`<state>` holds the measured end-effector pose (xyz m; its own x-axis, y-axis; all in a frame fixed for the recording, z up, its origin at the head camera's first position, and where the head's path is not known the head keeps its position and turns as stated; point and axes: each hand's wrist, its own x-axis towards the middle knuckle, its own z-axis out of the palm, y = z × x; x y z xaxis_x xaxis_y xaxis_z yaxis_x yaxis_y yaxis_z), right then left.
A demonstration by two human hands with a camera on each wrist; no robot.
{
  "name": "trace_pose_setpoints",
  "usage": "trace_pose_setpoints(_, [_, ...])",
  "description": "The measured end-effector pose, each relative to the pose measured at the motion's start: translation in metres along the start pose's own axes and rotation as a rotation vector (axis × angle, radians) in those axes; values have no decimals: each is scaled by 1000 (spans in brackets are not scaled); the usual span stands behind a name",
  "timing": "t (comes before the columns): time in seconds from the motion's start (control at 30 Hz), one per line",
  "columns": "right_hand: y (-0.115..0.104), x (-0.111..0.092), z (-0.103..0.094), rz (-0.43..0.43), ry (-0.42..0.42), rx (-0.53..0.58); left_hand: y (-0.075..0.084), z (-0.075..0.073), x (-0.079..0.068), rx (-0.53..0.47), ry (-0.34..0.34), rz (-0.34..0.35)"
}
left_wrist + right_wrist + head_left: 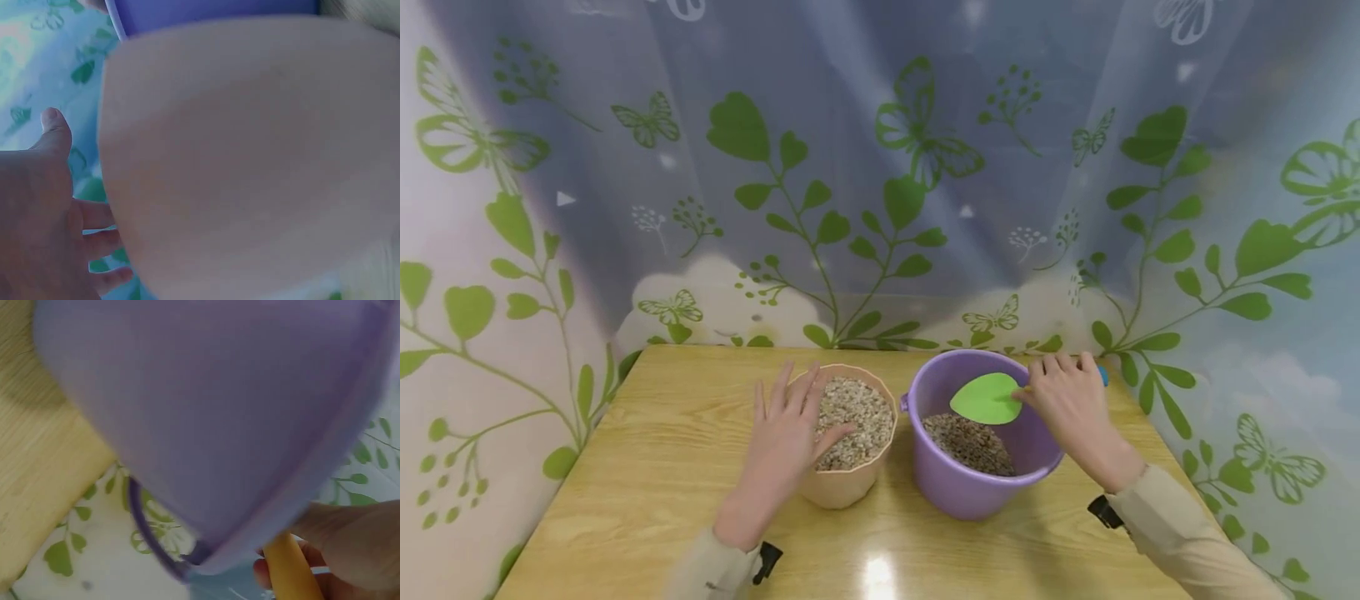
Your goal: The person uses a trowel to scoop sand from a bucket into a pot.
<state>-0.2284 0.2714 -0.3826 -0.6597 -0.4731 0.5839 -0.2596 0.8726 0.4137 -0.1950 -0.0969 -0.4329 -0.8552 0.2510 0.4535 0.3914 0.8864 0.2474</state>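
Note:
My left hand (781, 446) is over the left side of a peach-coloured flower pot (842, 490), fingers extended and spread, with nothing in its grip. Pale grainy potting mix (865, 421) fills that pot nearly to the rim. To its right stands a purple bucket (951, 492) with darker grainy mix (966, 444) low inside. My right hand (1075, 408) grips a small trowel at the bucket's right rim. The trowel's green blade (987, 400) is above the mix and looks bare. Its orange handle (289, 569) shows within my fingers in the right wrist view.
Pot and bucket stand side by side on a light wooden table (647, 467). A curtain (850, 167) printed with green leaves and butterflies hangs behind and along both sides. The bucket's purple handle (147, 531) hangs down its outer side.

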Motion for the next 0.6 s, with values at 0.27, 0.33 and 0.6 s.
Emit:
trace_pose_setpoints(0.27, [-5,-4,28,-144,8,-124,46,17,17,-28,-33,117])
trace_pose_setpoints(0.33, [-8,-3,34,-169,-18,-150,56,23,19,-21,-62,137])
trace_pose_setpoints(0.6, [-19,7,51,-299,-149,-266,80,42,23,7,-107,195])
